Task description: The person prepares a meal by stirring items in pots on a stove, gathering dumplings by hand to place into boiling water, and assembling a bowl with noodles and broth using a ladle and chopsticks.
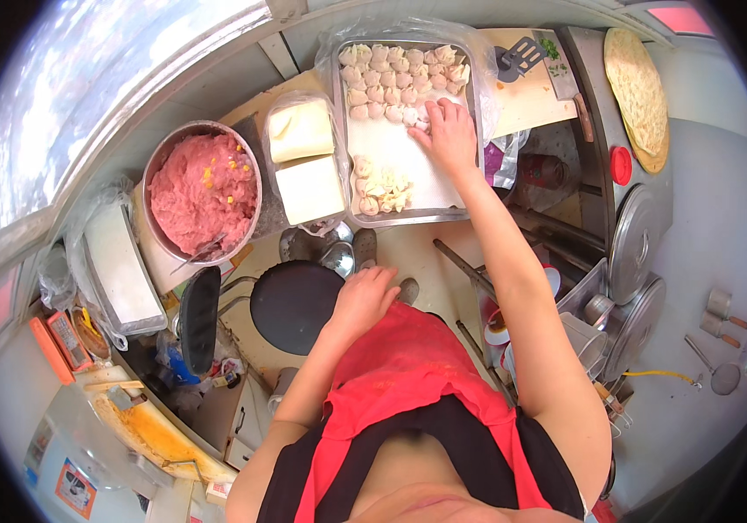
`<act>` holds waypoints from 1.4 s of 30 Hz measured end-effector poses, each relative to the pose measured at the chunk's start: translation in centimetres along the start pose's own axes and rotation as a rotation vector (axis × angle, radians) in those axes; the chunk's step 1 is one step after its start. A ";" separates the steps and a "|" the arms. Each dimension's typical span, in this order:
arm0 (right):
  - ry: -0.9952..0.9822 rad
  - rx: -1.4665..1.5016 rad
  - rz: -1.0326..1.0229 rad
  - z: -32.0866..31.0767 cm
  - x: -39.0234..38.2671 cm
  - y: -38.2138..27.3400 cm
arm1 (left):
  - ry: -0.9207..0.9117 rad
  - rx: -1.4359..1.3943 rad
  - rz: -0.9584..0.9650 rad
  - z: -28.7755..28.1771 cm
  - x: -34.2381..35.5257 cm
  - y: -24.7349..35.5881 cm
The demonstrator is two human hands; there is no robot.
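Note:
My right hand (pixel 446 139) is over the steel tray (pixel 378 218), its fingertips curled round a small pale dumpling (pixel 417 119) at the lower edge of several rows of dumplings (pixel 395 74). A separate cluster of dumplings (pixel 380 183) sits at the tray's lower left. My left hand (pixel 364 296) hangs low in front of the red apron, fingers loosely bent and apart, holding nothing visible. Left of the tray are two stacks of pale wrapper squares (pixel 308 187) in plastic and a steel bowl of pink minced meat (pixel 188 192) with yellow bits and a utensil in it.
A board (pixel 539 105) with a black slotted turner and chopped greens is right of the tray, beside flatbreads (pixel 635 96). Round lids (pixel 631 227) stand lower right. A black round pan (pixel 295 309) lies low left of me. A white tray (pixel 120 270) is at far left.

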State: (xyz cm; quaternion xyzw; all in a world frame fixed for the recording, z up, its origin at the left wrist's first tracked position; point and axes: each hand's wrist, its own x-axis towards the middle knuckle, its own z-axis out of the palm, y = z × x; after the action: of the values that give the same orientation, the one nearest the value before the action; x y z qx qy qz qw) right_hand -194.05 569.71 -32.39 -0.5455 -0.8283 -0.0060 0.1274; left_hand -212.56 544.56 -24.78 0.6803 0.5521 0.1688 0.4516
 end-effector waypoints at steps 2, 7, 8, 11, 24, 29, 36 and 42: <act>0.093 -0.013 -0.042 0.7 -0.2 0.2 | -0.005 -0.033 0.014 0.0 0.4 0.0; 0.043 0.028 0.000 1.3 -1.1 0.5 | -0.054 -0.209 0.036 -0.3 2.5 0.2; 0.030 0.052 0.032 1.3 -1.3 0.4 | -0.059 -0.350 0.000 -0.4 3.1 0.2; -0.009 0.199 0.219 0.1 -2.4 -0.9 | -0.019 -0.890 -0.123 -0.5 5.6 -0.3; 0.066 0.412 -0.039 -2.9 2.5 -5.8 | 0.198 -2.435 -0.283 -0.9 10.3 -2.6; 0.093 0.109 -0.213 2.1 4.1 -4.7 | 0.078 -2.343 -0.313 -0.4 7.7 -2.3; 0.060 0.157 -0.094 3.3 2.1 -4.8 | 0.034 -2.362 -0.273 0.3 6.4 -2.9; 0.204 0.110 -0.222 4.1 3.2 -4.1 | -0.001 -2.369 -0.277 0.7 6.2 -2.9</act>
State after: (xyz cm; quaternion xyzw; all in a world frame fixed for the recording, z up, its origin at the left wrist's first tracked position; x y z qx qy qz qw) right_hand -199.79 571.53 -35.18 -0.4393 -0.8655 -0.0299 0.2390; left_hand -211.74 549.82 -29.10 -0.2250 0.1214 0.5230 0.8131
